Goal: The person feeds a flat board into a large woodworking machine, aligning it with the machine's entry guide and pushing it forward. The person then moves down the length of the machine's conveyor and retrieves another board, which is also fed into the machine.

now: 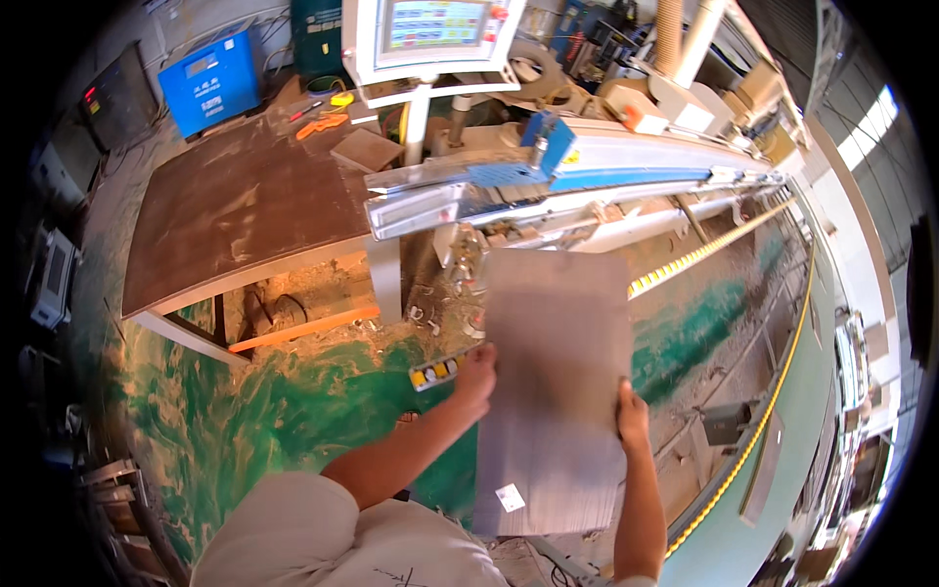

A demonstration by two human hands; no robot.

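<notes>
The brown wood-grained panel is held up in front of the body, at the centre of the view, its long side running from twelve to six o'clock. The left hand has its grip on the panel's edge at nine o'clock, near a yellow-marked strip; the right hand pinches the opposite edge at three o'clock, thumb upward. A white label sits at seven o'clock on the panel's face. Toward ten o'clock stands a dusty brown tabletop, bearing an orange tool near its far edge. A screen rises between eleven and twelve, and green floor spreads toward nine.
</notes>
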